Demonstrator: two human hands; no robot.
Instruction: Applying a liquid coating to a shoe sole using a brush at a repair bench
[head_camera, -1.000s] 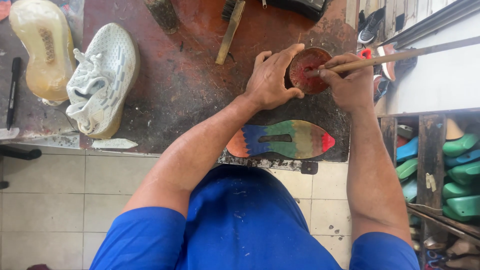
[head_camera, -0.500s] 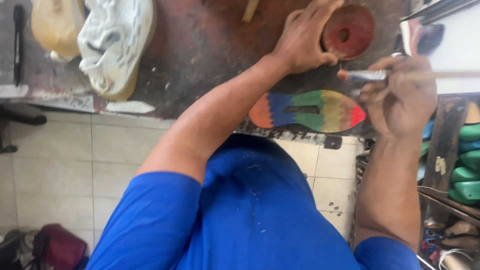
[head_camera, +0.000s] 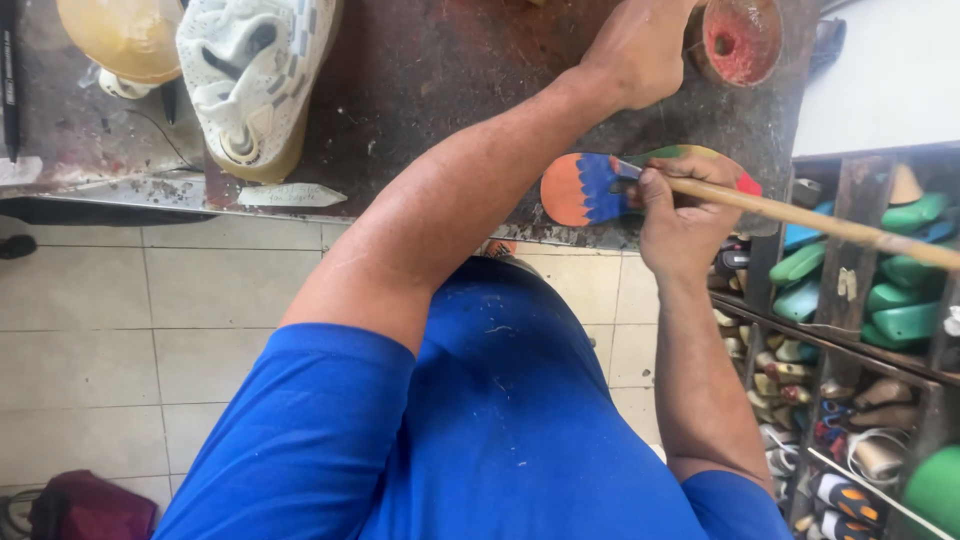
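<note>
At the middle right of the frame, the right hand (head_camera: 680, 215) was closed around a long brush (head_camera: 800, 215), its tip on the colourful sole (head_camera: 590, 188) lying sideways. The left hand (head_camera: 640, 50) gripped a red pot (head_camera: 738, 40) higher up.

A matt, rubbery shoe sole (head_camera: 590, 188) in orange, blue, green and red bands is seen at 1 o'clock, crossed by a smooth, pale wooden brush handle (head_camera: 800, 215) gripped in the right hand (head_camera: 680, 225). The worktop (head_camera: 440, 80) at 12 o'clock looks like worn, dark, stained board, dull and scuffed, edged with a grey metal strip. At 11 o'clock a white sneaker (head_camera: 255, 70) of knitted cloth is shown, and at 1 o'clock a small round pot (head_camera: 738, 40), crusted rough with red paste, is steadied by the left hand (head_camera: 640, 50).
</note>
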